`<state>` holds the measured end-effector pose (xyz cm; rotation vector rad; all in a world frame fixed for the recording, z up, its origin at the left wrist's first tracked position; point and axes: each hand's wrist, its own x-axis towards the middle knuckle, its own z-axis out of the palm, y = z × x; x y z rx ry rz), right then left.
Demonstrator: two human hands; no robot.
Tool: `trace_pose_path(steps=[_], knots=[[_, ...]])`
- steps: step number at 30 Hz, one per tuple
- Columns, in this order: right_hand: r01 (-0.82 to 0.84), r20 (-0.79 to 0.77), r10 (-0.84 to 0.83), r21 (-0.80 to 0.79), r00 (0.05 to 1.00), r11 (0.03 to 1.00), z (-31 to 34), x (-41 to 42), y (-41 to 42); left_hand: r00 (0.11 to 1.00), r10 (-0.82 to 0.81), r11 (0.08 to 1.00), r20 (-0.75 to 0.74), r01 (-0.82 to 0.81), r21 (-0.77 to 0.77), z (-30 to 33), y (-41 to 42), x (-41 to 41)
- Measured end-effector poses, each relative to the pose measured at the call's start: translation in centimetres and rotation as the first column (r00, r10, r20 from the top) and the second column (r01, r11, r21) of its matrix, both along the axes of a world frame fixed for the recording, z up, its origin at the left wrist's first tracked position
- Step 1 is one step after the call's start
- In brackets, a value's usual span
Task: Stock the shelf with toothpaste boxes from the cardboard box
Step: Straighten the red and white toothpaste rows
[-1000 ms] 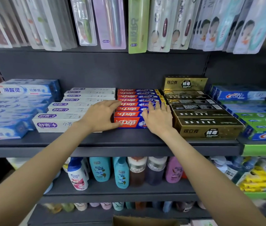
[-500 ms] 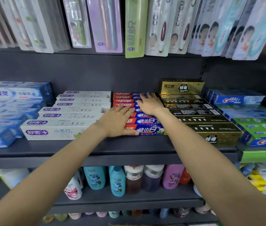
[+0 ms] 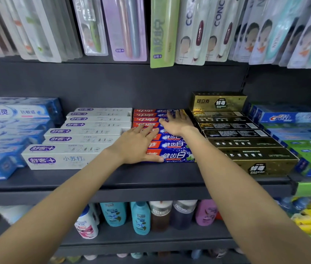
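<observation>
A row of red and blue toothpaste boxes (image 3: 173, 155) lies flat on the dark shelf (image 3: 151, 180), running from the front edge to the back wall. My left hand (image 3: 137, 143) rests flat on the red ends of the front boxes, fingers straight and thumb along the front box. My right hand (image 3: 177, 123) lies flat further back on the same row, fingers spread toward the rear boxes. Neither hand grips a box. The cardboard box is out of view.
White toothpaste boxes (image 3: 86, 134) sit left of the row, gold and black ones (image 3: 246, 147) right. Blue boxes (image 3: 8, 138) fill the far left, Crest boxes (image 3: 303, 141) the far right. Toothbrush packs (image 3: 162, 31) hang above. Bottles (image 3: 141, 218) stand on the lower shelf.
My right hand has slid from the front of the red and blue row toward the back. My left hand stays on the front boxes. The view has tilted up, losing the cardboard box.
</observation>
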<state>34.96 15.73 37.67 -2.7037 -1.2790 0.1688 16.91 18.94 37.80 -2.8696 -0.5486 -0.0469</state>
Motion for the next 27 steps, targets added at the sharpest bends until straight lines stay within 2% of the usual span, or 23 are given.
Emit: trace_pose_path(steps=[6,8,11,13,17,20,27], knots=[[-0.002,0.037,0.001,0.041,0.999,0.999,-0.2,-0.1,-0.1,1.0,0.002,1.0,0.007,-0.002,-0.016,-0.2,0.1,-0.1],[-0.02,0.06,0.013,0.121,0.998,0.992,0.3,-1.0,-0.4,1.0,0.0,1.0,0.009,0.0,-0.012,-0.2,0.1,-0.1],[-0.097,0.177,0.048,0.278,0.983,0.956,1.2,-3.3,-2.6,1.0,0.001,1.0,0.012,-0.001,0.007,-0.2,0.0,-0.1],[-0.116,0.242,0.04,0.311,0.969,0.943,0.7,-4.8,-5.2,1.0,-0.002,1.0,0.014,0.002,0.024,-0.3,-0.1,-0.1],[-0.003,0.154,-0.034,0.239,0.987,0.971,-1.2,-5.2,-8.7,1.0,0.002,1.0,0.001,-0.002,0.016,-0.2,-0.4,-0.1],[0.014,0.108,-0.035,0.191,0.994,0.982,-1.3,-4.8,-8.2,1.0,0.023,1.0,-0.012,-0.023,0.0,0.0,-0.4,-0.2],[0.01,0.102,-0.037,0.251,0.994,0.968,-1.2,-5.1,-8.3,0.998,0.036,0.993,-0.058,-0.043,-0.113,0.7,-0.8,-0.2]])
